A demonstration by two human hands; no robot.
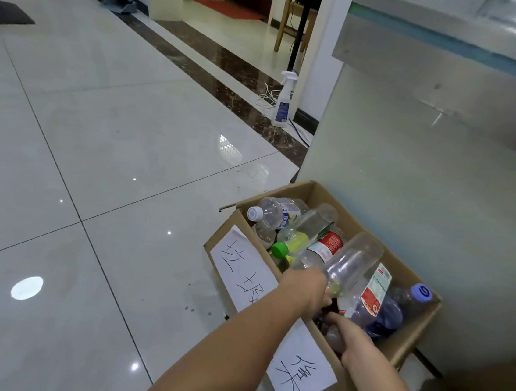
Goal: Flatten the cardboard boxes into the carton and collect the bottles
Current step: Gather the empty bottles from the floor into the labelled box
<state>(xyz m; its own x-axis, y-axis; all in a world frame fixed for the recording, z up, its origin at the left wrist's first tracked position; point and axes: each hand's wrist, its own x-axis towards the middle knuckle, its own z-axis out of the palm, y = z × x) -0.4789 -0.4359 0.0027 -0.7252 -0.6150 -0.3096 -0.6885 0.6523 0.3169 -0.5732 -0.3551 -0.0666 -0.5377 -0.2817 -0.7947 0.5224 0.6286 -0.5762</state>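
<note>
My left hand (pixel 304 287) grasps the clear bottle (pixel 354 263) over the carton (pixel 407 338); whether my right hand (pixel 350 335) grips anything I cannot tell; seat it low.

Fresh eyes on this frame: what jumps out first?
The cardboard carton at lower right, heaped with plastic bottles, with handwritten paper signs on its side. Both hands are in it: the left hand seems to grip a clear bottle by the neck, while the right hand reaches among the others. A white spray bottle stands on the floor farther back.
</note>
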